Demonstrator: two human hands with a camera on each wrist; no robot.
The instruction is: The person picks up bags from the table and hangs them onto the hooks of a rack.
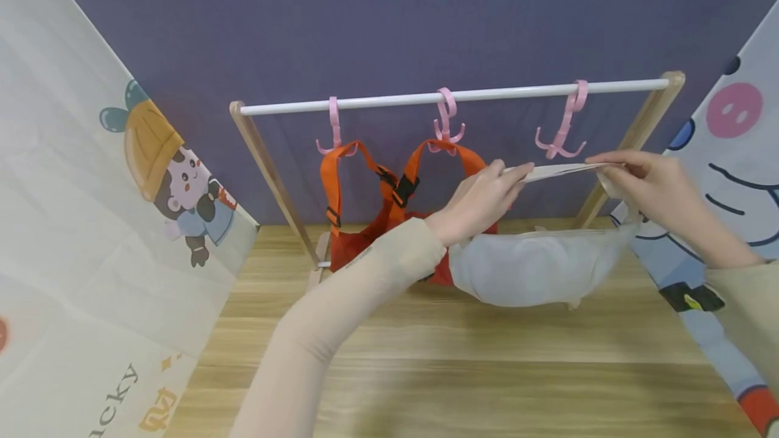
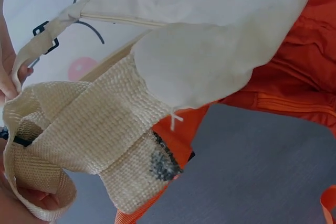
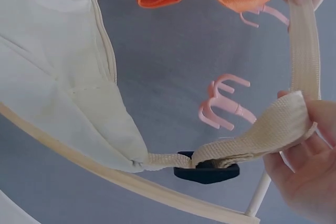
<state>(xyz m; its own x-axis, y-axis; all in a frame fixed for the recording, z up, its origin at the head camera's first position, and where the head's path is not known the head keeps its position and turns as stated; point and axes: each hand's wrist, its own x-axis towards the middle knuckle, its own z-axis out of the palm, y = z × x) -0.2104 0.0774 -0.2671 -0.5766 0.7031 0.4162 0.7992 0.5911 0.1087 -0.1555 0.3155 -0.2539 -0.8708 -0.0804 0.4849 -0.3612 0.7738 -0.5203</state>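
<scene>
A white waist bag (image 1: 535, 269) hangs from its cream webbing strap (image 1: 562, 171), which runs between both hands. My left hand (image 1: 481, 201) pinches the strap at its left part, and my right hand (image 1: 660, 184) pinches it farther right. In the left wrist view the strap (image 2: 100, 119) loops and doubles over itself, with a frayed dark patch at one end. The right wrist view shows a black buckle (image 3: 207, 175) between the bag and my right hand. Just beyond the stretched strap hangs the right pink hook (image 1: 562, 127), bearing nothing.
A white rail (image 1: 389, 100) on wooden posts carries the hooks. Orange straps (image 1: 331, 188) of a red-orange bag (image 1: 349, 249) hang on the left hook (image 1: 335, 127) and middle hook (image 1: 446, 120). My left forearm crosses in front of that bag. Printed cloths flank both sides.
</scene>
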